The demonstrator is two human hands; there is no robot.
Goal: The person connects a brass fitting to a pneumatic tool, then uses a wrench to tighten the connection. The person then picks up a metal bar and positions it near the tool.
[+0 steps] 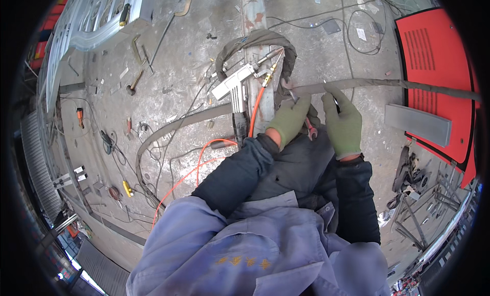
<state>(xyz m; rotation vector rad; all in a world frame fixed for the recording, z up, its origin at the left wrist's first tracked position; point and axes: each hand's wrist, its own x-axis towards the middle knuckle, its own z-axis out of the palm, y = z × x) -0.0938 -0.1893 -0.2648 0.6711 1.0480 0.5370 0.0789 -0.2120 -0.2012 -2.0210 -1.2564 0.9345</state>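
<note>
My left hand (291, 118), in a green work glove, is closed around a double open-ended wrench (312, 132). One jaw sticks out above the glove and the reddish other end shows below it. Just to its right, my right hand (344, 122), gloved too, pinches a small shiny piece (336, 101) that the fingers mostly hide; I cannot tell what it is. Ahead and to the left, a white handheld welding torch (234, 81) lies across a steel beam (253, 16). Its nozzle points up and right, beside a brass fitting (269, 77) on an orange hose (257, 104).
A thick sheathed cable (356, 82) loops around the torch and runs right, past a red cabinet (440, 55) and a grey metal plate (418, 124). At left, a hammer (134, 83), a clamp (136, 48) and thin cables are spread over the concrete floor. Silver metal frames (103, 12) stand upper left.
</note>
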